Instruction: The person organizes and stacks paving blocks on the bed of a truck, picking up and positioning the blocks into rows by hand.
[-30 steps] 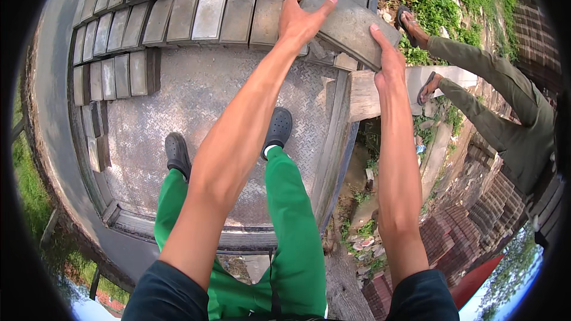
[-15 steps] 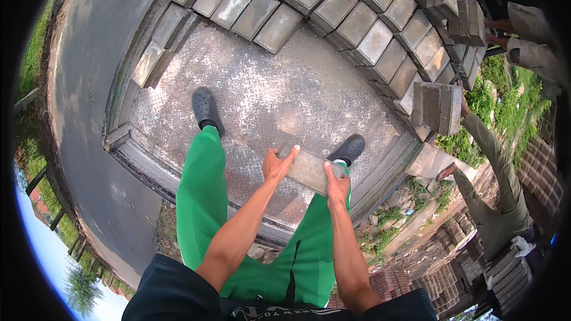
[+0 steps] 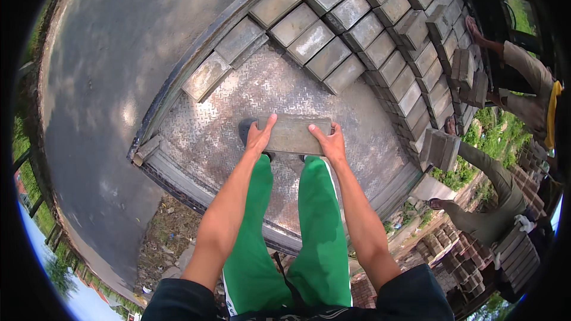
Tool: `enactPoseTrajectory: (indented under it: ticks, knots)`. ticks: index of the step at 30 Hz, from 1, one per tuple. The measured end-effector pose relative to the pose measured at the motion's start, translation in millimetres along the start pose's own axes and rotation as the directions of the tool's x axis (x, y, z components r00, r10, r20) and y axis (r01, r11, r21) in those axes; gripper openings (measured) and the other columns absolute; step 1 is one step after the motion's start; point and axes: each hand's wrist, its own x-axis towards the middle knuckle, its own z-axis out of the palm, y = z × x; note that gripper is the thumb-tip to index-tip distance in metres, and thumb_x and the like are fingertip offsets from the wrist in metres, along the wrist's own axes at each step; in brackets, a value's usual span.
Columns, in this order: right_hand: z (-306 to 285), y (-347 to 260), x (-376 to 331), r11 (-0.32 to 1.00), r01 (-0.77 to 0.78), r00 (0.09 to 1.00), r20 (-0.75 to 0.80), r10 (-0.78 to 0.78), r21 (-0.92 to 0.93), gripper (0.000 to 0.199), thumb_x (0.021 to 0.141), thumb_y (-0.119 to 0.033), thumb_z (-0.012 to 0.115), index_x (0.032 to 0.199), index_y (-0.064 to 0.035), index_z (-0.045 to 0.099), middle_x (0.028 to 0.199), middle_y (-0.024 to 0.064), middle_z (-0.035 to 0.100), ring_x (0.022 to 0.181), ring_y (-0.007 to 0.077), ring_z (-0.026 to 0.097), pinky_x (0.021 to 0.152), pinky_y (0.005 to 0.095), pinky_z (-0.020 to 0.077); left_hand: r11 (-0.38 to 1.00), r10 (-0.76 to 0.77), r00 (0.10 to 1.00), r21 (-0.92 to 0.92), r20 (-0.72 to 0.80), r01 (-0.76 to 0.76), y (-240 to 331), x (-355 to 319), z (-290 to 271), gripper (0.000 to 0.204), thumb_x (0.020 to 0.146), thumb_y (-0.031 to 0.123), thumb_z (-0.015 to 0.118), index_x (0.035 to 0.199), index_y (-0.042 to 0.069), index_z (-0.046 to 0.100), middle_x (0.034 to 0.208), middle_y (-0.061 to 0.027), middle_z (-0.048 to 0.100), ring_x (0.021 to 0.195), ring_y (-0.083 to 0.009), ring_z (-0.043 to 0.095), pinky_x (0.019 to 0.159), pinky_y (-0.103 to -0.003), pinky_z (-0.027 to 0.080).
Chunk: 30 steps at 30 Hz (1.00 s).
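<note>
A grey concrete block [image 3: 292, 135] is held level in front of my legs, above the metal bed. My left hand [image 3: 259, 137] grips its left end, thumb on the top face. On the opposite end my right hand [image 3: 331, 142] is closed, its thumb also lying on top. The fingers beneath the block are partly hidden. Beyond it, rows of similar blocks [image 3: 345, 75] are stacked on the patterned metal floor [image 3: 357, 119]. Two more blocks [image 3: 206, 75] lie at the left edge of the bed.
Low side boards [image 3: 178, 83] border the bed, with grey road [image 3: 113, 113] at left. At right, one person's legs [image 3: 526, 65] are on the stack; another person in olive trousers [image 3: 496, 178] is beside a small block pile [image 3: 440, 150]. More blocks [image 3: 458, 246] lie on the ground.
My feet have come closer together, and the block is now higher and more level in both hands. My view has turned, so the stacked rows appear shifted and the road takes up more room.
</note>
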Motion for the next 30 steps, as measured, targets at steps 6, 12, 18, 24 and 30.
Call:
enactPoseTrajectory:
  ticks: [6,12,18,24,30]
  knots:
    - [12.9,-51.2,162.3,0.964,0.121,0.988,0.123,-0.094,-0.235,0.1,0.068,-0.062,0.077,0.129,0.0132,0.052,0.123,0.0295,0.06,0.115,0.0347,0.06,0.1,0.0391,0.0453,0.974,0.114,0.993,-0.196,-0.019,-0.115,60.4,81.8,8.1,0.101,0.069,0.06,0.08,0.131,-0.012,0.046,0.124,-0.0239,0.059,0.116,-0.0295,0.058,0.104,-0.038,0.041]
    - [48.4,-106.7,270.6,0.932,0.11,0.974,0.224,-0.032,-0.346,0.107,0.066,-0.064,0.076,0.134,0.0137,0.047,0.133,0.0313,0.053,0.123,0.0358,0.055,0.105,0.0392,0.0423,0.918,0.048,0.998,-0.396,0.043,-0.027,76.7,164.6,20.8,0.087,0.068,0.04,0.088,0.128,-0.009,0.049,0.115,-0.0175,0.063,0.105,-0.024,0.062,0.096,-0.035,0.045]
    - [65.8,-148.2,366.8,0.789,0.224,0.968,0.224,-0.113,-0.572,0.101,0.067,-0.062,0.076,0.13,0.0128,0.052,0.132,0.0325,0.053,0.122,0.038,0.056,0.103,0.0399,0.0438,0.856,0.058,0.991,-0.517,0.121,0.013,116.5,240.5,56.9,0.084,0.079,0.036,0.082,0.137,-0.008,0.039,0.131,-0.0185,0.054,0.122,-0.0277,0.052,0.102,-0.041,0.043]
    - [102.4,-149.7,360.7,0.893,0.325,0.872,-0.268,-0.411,-0.312,0.074,0.084,-0.043,0.069,0.134,0.0065,0.049,0.128,0.0247,0.057,0.123,0.0361,0.053,0.105,0.0402,0.0401,0.901,0.217,0.97,-0.36,-0.109,-0.242,159.1,287.5,70.6,0.056,0.091,0.036,0.07,0.128,-0.002,0.053,0.119,-0.0089,0.062,0.11,-0.0176,0.055,0.089,-0.031,0.045]
    - [159.5,-60.2,331.1,0.988,-0.084,0.996,0.044,0.079,0.132,0.078,0.087,-0.036,0.07,0.145,0.0046,0.037,0.141,0.0209,0.05,0.132,0.0302,0.046,0.109,0.0377,0.0362,0.758,0.124,0.99,-0.639,-0.061,-0.134,146.6,289.4,80.6,0.032,0.098,0.034,0.061,0.111,0.005,0.06,0.087,0.0026,0.06,0.065,-0.0049,0.042,0.06,-0.024,0.038]
